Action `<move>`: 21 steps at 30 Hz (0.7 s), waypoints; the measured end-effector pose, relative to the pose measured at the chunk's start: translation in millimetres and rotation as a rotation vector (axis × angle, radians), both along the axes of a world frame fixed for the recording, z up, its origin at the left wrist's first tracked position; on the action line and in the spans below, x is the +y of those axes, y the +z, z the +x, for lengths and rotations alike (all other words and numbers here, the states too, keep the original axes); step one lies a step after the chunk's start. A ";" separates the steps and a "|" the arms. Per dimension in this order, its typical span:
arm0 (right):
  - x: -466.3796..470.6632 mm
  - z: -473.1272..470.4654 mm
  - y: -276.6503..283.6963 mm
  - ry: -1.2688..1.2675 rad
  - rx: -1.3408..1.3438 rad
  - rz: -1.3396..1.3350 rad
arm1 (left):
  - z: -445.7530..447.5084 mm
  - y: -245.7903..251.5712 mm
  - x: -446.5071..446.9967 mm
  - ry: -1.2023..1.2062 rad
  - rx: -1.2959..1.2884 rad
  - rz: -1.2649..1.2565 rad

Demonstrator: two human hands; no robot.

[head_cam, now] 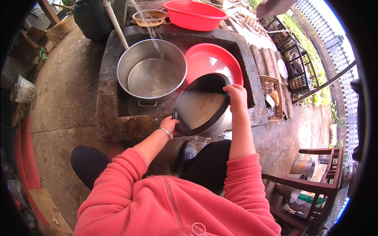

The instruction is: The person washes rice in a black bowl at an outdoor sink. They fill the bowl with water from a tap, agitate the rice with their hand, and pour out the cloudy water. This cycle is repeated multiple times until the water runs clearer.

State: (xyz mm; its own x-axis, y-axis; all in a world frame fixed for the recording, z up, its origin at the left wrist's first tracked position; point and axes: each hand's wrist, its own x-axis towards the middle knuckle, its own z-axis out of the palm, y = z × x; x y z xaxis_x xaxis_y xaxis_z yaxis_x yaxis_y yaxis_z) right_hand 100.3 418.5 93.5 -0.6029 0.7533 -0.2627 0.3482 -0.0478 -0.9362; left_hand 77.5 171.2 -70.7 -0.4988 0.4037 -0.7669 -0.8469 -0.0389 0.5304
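Note:
My left hand (pixel 169 125) grips the lower left rim of a black-rimmed pot (pixel 220 124), and my right hand (pixel 237 96) holds its upper right rim. Tilted to the left over the near edge of the basin, the pot holds cloudy water (pixel 187 107) and pale grains (pixel 209 109), which look like rice. To its upper left, a large metal cooking pot (pixel 124 73) stands in the stone sink, its handle towards me. A stream of water (pixel 152 37) falls into that metal pot. Beside it lies a round red plastic basin (pixel 237 66).
The stone sink (pixel 257 88) has thick raised walls. On its far edge stand a red tub (pixel 195 17) and a small yellowish bowl (pixel 149 17). A wicker basket (pixel 274 113) is at the right, near black crates (pixel 298 67). A wooden chair (pixel 304 183) stands lower right.

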 end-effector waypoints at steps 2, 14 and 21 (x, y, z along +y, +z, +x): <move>-4.3 -1.6 3.2 0.018 -0.004 -0.001 | -2.4 -4.1 -3.0 -0.010 -0.011 0.014; -18.2 -5.6 13.8 0.071 -0.014 -0.025 | -10.6 -8.9 -14.4 -0.065 -0.040 0.008; -21.8 -6.4 13.4 0.082 -0.003 -0.062 | -13.6 -23.6 -17.4 -0.038 -0.070 0.055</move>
